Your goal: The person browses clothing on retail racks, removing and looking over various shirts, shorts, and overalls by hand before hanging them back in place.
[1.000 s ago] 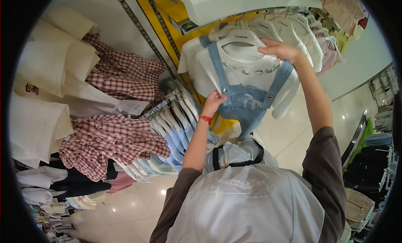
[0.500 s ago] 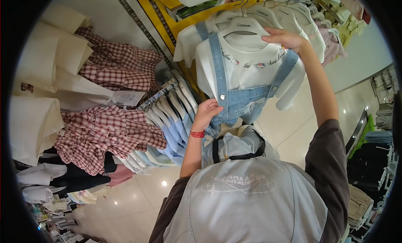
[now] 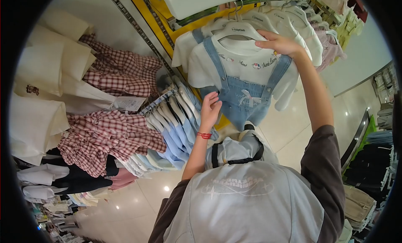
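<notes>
A white shirt (image 3: 247, 54) with blue denim overalls (image 3: 251, 96) over it hangs on a white hanger (image 3: 238, 30) on the rail at the top. My right hand (image 3: 278, 43) is closed on the hanger's right shoulder, at the shirt's neckline. Beside the left strap of the overalls is my left hand (image 3: 210, 110), with a red cord on the wrist. Its fingers are loosely bent and apart, and nothing shows in them. A white bow sits on the front of the overalls.
More white shirts (image 3: 307, 31) hang behind and to the right. Checked red dresses (image 3: 111, 138) and light blue garments (image 3: 173, 136) hang at the left. Folded clothes (image 3: 359, 205) lie on shelving at the far right. Pale floor tiles (image 3: 289, 130) show below.
My left hand has let go of the left strap of the overalls and opened a little. The outfit has shifted slightly left and turned, showing the bow; my right hand has moved with it.
</notes>
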`<action>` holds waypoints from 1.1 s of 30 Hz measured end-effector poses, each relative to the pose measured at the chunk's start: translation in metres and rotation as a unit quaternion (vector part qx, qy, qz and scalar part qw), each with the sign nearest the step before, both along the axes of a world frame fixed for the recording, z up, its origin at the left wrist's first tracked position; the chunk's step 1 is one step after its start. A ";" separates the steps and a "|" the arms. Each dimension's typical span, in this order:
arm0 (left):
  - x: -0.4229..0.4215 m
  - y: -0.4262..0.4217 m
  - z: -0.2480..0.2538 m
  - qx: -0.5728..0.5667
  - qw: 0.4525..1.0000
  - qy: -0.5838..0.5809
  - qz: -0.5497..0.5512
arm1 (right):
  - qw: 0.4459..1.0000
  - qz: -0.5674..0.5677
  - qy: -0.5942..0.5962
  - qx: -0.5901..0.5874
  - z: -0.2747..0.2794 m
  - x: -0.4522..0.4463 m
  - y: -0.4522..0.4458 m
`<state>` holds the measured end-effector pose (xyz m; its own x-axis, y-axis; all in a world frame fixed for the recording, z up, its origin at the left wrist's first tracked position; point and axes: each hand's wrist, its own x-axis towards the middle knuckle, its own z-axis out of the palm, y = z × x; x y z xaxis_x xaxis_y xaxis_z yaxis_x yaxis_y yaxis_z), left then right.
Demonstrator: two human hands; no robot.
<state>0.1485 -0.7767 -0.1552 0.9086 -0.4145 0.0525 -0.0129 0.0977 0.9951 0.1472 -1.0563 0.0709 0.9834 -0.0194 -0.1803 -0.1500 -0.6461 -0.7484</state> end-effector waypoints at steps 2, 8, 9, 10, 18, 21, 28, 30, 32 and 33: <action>0.003 -0.008 0.021 -0.003 1.000 -0.024 -0.015 | 1.000 0.012 -0.014 0.000 0.003 0.001 -0.001; 0.005 -0.026 0.061 -0.015 0.994 -0.105 -0.028 | 0.998 0.009 -0.067 0.009 -0.004 -0.002 0.005; 0.003 -0.028 0.067 -0.012 0.992 -0.120 -0.027 | 0.998 0.004 -0.065 0.023 -0.001 -0.009 0.015; 0.001 -0.031 0.072 -0.010 0.990 -0.135 -0.026 | 0.997 0.000 -0.063 0.036 0.001 -0.013 0.021; -0.009 -0.039 0.096 0.024 0.984 -0.151 -0.090 | 0.992 0.049 -0.087 0.073 0.015 -0.034 0.062; -0.033 -0.039 0.119 -0.054 0.976 -0.120 -0.176 | 0.961 0.013 -0.198 0.193 -0.036 -0.032 0.099; -0.037 0.003 0.116 0.033 0.991 -0.074 -0.102 | 0.909 0.019 -0.262 0.323 -0.080 -0.025 0.166; -0.031 0.031 0.114 0.027 0.998 0.003 -0.058 | 0.920 0.086 -0.133 0.359 -0.074 -0.018 0.152; -0.021 0.066 0.121 0.066 0.996 0.046 -0.050 | 0.939 0.116 -0.311 0.086 -0.080 -0.001 0.131; -0.018 0.084 0.130 0.070 0.994 0.061 -0.064 | 0.938 0.067 -0.308 0.143 -0.085 0.007 0.124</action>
<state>0.1306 -0.6929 -0.0253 0.8440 -0.5225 -0.1212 0.1119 -0.0494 0.9925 0.1544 -0.9322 -0.0138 0.8930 0.0743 0.4439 0.4360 -0.3874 -0.8123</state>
